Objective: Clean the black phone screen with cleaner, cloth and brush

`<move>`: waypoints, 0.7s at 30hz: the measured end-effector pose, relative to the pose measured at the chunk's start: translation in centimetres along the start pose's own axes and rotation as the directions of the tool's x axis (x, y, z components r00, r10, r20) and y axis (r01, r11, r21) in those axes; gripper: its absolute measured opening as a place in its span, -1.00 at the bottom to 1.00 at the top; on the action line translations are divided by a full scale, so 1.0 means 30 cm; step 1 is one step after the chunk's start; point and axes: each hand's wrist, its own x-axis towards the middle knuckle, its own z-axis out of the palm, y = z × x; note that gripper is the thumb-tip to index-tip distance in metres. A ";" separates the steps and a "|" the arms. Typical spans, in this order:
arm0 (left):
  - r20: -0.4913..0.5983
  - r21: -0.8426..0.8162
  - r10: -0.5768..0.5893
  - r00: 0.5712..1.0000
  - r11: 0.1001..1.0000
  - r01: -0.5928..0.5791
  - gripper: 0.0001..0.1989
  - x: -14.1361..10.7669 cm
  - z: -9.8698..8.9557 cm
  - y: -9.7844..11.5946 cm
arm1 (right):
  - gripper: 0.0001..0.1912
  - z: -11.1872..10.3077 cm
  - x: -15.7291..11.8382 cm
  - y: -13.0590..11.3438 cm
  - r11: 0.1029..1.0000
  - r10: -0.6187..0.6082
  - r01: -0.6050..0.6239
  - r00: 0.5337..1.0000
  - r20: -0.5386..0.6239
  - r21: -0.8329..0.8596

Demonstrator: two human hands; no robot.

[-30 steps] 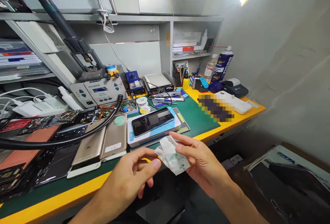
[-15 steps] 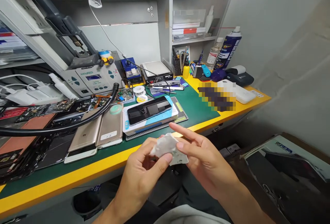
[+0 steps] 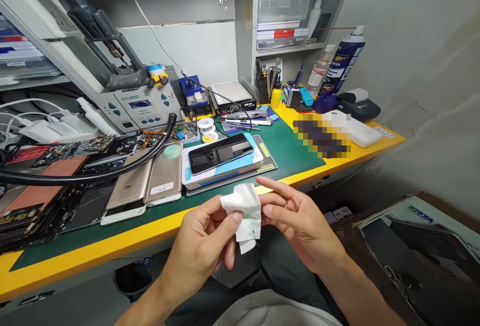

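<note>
Over the bench's front edge, my left hand [image 3: 206, 241] pinches a small folded white wipe [image 3: 247, 213] between thumb and fingers. Dark smudges mark the lower part of the wipe. At its right edge is my right hand [image 3: 300, 221], with the index finger stretched out and the thumb tip just beside the fabric. Whether the other right fingers touch the wipe from behind is hidden. Just beyond both hands, a black smartphone [image 3: 221, 153] lies screen up on a white and blue box [image 3: 240, 165].
Gold phone shells [image 3: 127, 181] and stacked dark phone parts [image 3: 45, 201] lie to the left, crossed by a black hose [image 3: 93, 180]. A soldering station [image 3: 138, 106] stands behind. Farther right are a spray can [image 3: 343, 61], a clear bottle [image 3: 318, 71] and a white case [image 3: 360, 131].
The wipe has been turned more upright and partly unfolded. My right thumb has come off its face to the edge. The camera view has shifted slightly.
</note>
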 end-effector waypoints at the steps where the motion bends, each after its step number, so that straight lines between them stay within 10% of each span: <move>1: -0.012 0.044 0.057 0.998 0.997 -0.057 -0.71 -0.003 0.000 -0.002 | -0.58 -0.005 0.000 0.004 0.998 -0.058 0.057 0.998 -0.005 -0.026; 5: 0.009 0.182 0.323 0.946 0.930 -0.320 -0.73 -0.010 -0.012 -0.009 | -0.62 -0.019 0.001 0.011 0.988 -0.152 0.152 0.988 -0.003 -0.012; 11: 0.132 0.245 0.551 0.824 0.787 -0.566 -0.51 -0.001 -0.038 0.001 | -0.56 -0.010 -0.001 0.025 0.994 0.078 -0.089 0.982 0.174 0.056; 21: 0.005 0.311 0.310 0.951 0.903 -0.296 -0.70 -0.012 -0.060 -0.032 | -0.72 0.006 0.019 0.038 0.982 0.173 -0.161 0.978 0.118 -0.103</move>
